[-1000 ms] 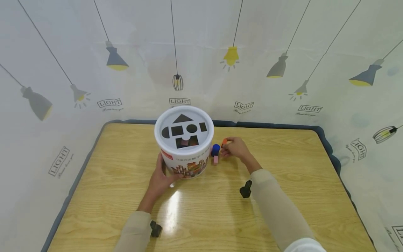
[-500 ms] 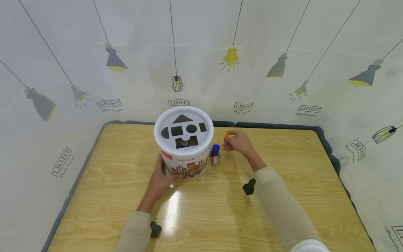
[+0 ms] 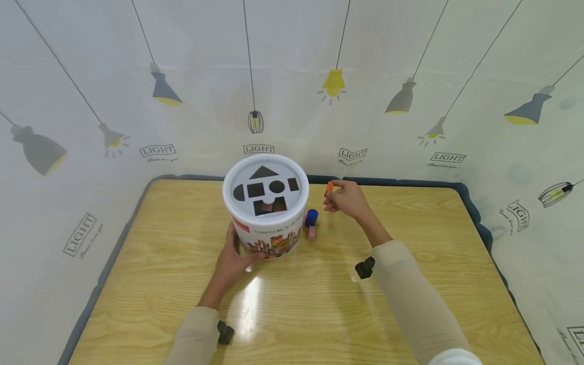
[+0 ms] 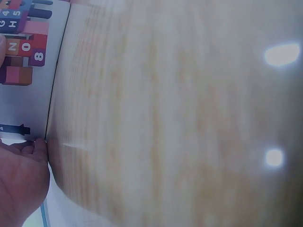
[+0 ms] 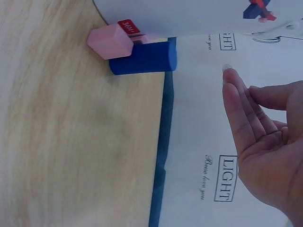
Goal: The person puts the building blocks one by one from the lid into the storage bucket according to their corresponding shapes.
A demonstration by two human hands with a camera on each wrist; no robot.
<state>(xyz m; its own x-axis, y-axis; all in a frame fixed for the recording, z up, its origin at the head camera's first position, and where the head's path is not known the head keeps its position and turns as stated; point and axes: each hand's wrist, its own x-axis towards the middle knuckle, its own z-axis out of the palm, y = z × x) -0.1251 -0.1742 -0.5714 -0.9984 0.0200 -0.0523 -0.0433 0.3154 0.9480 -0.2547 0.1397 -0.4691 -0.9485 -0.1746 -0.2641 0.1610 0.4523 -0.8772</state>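
Note:
A white bucket [image 3: 266, 218] with a shape-cutout lid [image 3: 266, 185] stands on the wooden table [image 3: 301, 304]. My left hand [image 3: 237, 251] holds its near left side, thumb along the wall; the left wrist view shows the palm [image 4: 19, 182] against the printed bucket wall [image 4: 28, 71]. My right hand [image 3: 336, 196] is raised to the right of the lid and pinches a small orange block [image 3: 329, 188]. In the right wrist view the hand's fingers [image 5: 246, 118] show, but the orange block is hidden. A blue cylinder [image 3: 312, 217] [image 5: 144, 57] and a pink block [image 3: 312, 232] [image 5: 110, 41] lie beside the bucket's base.
The table has a dark blue padded rim [image 3: 392, 181] and is walled by a white cloth backdrop printed with lamps [image 3: 334, 83]. Bare wood stretches across the near and right parts of the table.
My right hand has lifted the orange block off the table and carried it up and away, level with the lid's right edge. The left hand and bucket have not moved.

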